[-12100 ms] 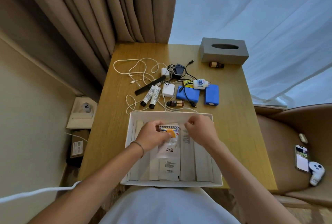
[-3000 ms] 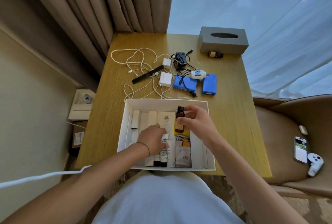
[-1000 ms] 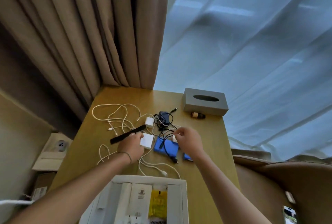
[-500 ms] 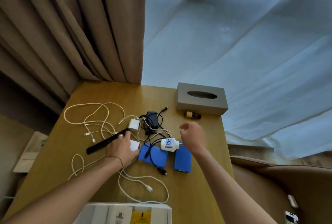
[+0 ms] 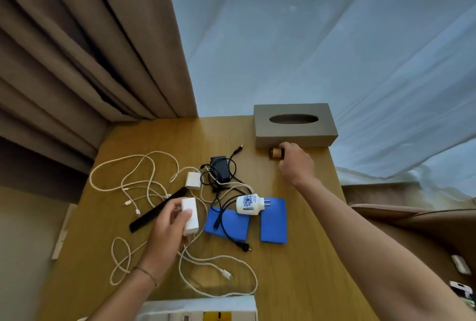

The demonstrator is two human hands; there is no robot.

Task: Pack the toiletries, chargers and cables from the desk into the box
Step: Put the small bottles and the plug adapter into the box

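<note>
My left grip (image 5: pixel 167 225) clamps a white charger (image 5: pixel 190 216) above the surface (image 5: pixel 296 256); my right grip (image 5: pixel 296 163) pinches a small brown bottle (image 5: pixel 276 153) beside the tissue box (image 5: pixel 293 126).

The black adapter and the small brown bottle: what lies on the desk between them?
Head view: only the adapter's thin black lead with its plug tip; otherwise bare desk up to the brown bottle.

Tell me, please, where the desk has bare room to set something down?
The desk is bare between the blue pouches and its right edge, and at the back between the curtain and the tissue box. The middle and left are crowded with white cables and chargers.
</note>
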